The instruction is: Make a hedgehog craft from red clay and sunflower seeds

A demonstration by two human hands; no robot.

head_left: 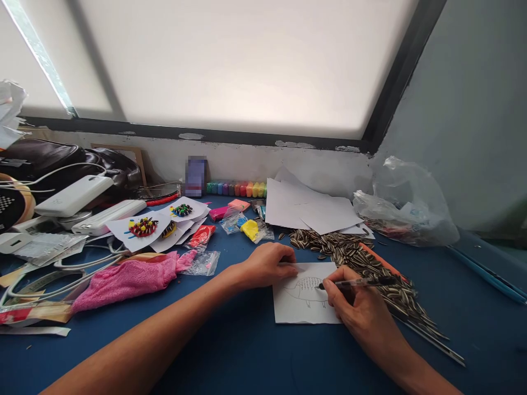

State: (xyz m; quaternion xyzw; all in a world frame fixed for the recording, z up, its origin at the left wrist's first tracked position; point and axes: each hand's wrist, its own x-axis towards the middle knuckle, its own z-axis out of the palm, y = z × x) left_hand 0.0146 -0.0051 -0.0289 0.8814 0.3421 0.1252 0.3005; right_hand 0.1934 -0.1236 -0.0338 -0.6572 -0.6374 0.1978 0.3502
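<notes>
A small white sheet of paper (pixel 292 311) lies on the blue tabletop and bears a line drawing of a rounded animal with short legs, its body partly filled with small marks. My left hand (pixel 269 264) holds the sheet at its upper left corner, fingers bent and thumb on the paper. In my right hand (pixel 360 307) is a dark pen (pixel 370 282), pinched near its tip, which meets the drawn body. The hand covers the sheet's right side. Striped sunflower seeds (pixel 346 249) are heaped just beyond and beside my right hand.
Left lie a pink cloth (pixel 127 282), white power banks (pixel 74 196) with cables, and paper cutouts (pixel 158 241) decorated with clay and seeds. Behind are clay packets (pixel 251 230), a row of coloured clay (pixel 236 189), white sheets (pixel 308 206) and a plastic bag (pixel 411 206). Metal tweezers (pixel 436 341) lie right.
</notes>
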